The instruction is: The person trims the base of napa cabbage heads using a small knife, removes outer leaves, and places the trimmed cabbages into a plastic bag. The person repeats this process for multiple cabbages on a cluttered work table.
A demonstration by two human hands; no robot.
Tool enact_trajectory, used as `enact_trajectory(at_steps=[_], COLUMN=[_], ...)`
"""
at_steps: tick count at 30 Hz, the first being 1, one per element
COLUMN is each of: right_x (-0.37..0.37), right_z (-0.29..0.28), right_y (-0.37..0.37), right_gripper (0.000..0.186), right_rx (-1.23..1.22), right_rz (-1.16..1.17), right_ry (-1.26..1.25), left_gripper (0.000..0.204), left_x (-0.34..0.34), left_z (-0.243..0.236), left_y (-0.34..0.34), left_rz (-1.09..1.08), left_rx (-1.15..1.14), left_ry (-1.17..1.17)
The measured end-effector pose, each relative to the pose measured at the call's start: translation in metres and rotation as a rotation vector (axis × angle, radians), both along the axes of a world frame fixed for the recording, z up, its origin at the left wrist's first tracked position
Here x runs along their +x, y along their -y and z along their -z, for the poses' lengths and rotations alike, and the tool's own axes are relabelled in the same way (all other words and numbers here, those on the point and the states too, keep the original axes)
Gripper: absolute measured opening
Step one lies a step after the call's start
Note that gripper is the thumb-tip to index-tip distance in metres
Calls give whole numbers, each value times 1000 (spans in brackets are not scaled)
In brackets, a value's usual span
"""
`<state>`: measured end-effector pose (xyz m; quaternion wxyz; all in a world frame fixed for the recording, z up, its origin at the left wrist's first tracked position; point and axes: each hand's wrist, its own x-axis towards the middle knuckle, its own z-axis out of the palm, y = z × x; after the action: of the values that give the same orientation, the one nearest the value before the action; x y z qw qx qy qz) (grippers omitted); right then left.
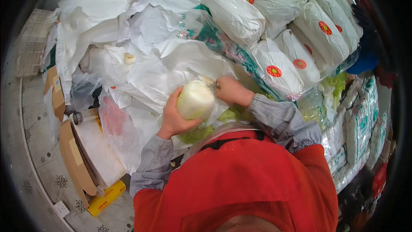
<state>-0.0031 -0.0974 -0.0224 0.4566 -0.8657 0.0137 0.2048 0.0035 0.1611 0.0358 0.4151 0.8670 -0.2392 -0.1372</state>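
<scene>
My left hand (175, 114) is wrapped round the left side of a pale napa cabbage (195, 101), with the thumb along its near side. At the root end, on the cabbage's far right, my right hand (234, 90) is closed on what looks like a small knife (214, 85); most of it is hidden by the fingers. Loose green leaves (197, 135) lie just below the cabbage, close to my body. White wrapping paper (193, 58) spreads out under and beyond both hands.
Wrapped white bundles with red stickers (274, 71) are heaped at the far right in clear printed plastic (240, 58). More packed plastic bags (360, 116) are stacked at the right. Cardboard (74, 159), a yellow box (107, 197) and a pink plastic bag (112, 116) lie at the left.
</scene>
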Motion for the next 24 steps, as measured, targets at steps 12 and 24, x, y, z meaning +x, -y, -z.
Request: enact_trajectory(at_steps=[12,24], right_x=[-25,-39], right_z=[-88,-99], right_y=[-1,13], right_gripper=[59,54], right_rx=[858,398], right_rz=[147,104], right_ry=[-141,359], left_gripper=[86,78], left_x=[-8,-12], left_z=[-20,3], left_y=[9,16], left_rz=[-263,-80], left_rx=[-1017,-1090], left_ry=[-543,-972])
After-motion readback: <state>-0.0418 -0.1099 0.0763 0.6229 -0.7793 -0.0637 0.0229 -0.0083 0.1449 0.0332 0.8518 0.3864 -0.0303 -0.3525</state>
